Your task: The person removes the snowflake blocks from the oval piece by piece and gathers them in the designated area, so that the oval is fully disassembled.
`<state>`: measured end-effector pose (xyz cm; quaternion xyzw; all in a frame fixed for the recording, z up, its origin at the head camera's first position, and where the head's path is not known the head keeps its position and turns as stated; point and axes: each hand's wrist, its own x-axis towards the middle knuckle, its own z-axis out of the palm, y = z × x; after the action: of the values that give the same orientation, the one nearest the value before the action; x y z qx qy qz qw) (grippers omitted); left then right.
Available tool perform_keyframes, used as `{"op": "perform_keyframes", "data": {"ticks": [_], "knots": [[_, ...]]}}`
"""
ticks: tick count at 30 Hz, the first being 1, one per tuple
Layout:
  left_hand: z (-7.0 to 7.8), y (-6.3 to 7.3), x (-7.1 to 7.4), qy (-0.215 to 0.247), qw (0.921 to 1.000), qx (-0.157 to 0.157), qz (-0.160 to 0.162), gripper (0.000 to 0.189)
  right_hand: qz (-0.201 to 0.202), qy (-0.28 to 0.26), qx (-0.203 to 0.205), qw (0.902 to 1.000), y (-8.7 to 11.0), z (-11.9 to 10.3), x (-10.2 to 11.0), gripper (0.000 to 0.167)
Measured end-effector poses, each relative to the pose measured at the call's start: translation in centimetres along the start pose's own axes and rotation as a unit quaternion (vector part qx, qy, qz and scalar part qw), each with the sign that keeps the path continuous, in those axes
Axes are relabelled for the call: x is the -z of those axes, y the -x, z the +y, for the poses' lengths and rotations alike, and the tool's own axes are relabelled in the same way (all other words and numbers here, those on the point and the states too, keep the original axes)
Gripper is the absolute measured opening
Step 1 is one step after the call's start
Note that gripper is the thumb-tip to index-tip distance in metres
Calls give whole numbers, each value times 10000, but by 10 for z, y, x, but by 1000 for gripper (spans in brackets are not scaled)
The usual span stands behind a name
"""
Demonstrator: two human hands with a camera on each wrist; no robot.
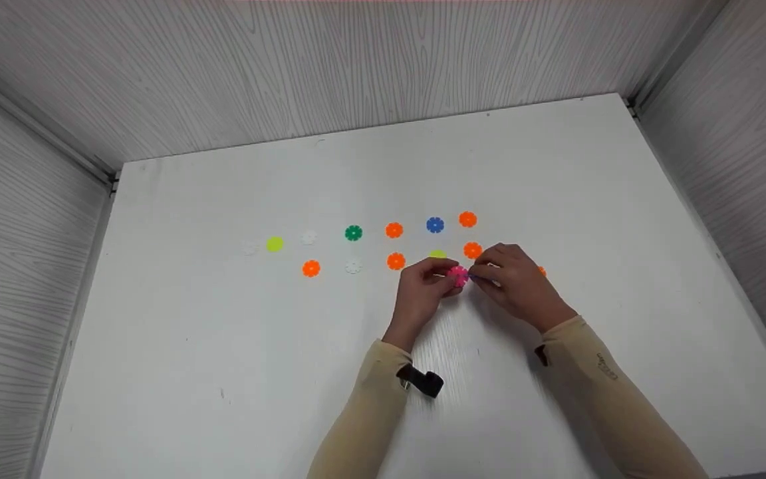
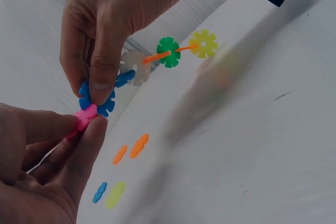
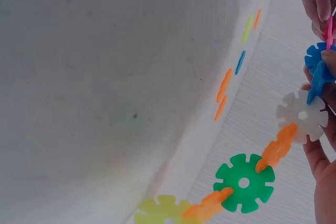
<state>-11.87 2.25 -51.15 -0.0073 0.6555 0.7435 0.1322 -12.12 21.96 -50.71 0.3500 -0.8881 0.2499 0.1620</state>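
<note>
My left hand (image 1: 421,293) pinches a pink notched plastic disc (image 1: 458,275) between thumb and fingers. Opposite it, the right hand (image 1: 519,286) grips a blue notched disc (image 2: 105,106) at the end of a linked chain. Pink and blue meet edge to edge; how deep their slots engage cannot be seen. Beyond the held blue disc the chain runs through a second blue disc (image 3: 316,82), a white disc (image 3: 302,115), an orange disc (image 3: 278,145), a green disc (image 3: 244,182), another orange disc (image 3: 208,204) and a yellow disc (image 3: 163,211). In the head view the right hand hides most of it.
Loose discs lie in two rough rows beyond the hands, among them a green one (image 1: 354,233), a blue one (image 1: 435,225), a yellow one (image 1: 274,244) and several orange ones (image 1: 311,268). Wood-grain panels (image 1: 356,66) border the white table (image 1: 223,372).
</note>
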Motion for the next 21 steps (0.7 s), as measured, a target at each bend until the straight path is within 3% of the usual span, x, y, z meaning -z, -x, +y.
{"op": "perform_keyframes", "data": {"ticks": [12,21], "knots": [[1,-1,5,-23,9996,271,120,22,-91,139,-15,9999,-3,-2,1,18],[-1,-2,7,77,9991,352,219,22,86,394,265,9988,-2,1,-6,14]]}}
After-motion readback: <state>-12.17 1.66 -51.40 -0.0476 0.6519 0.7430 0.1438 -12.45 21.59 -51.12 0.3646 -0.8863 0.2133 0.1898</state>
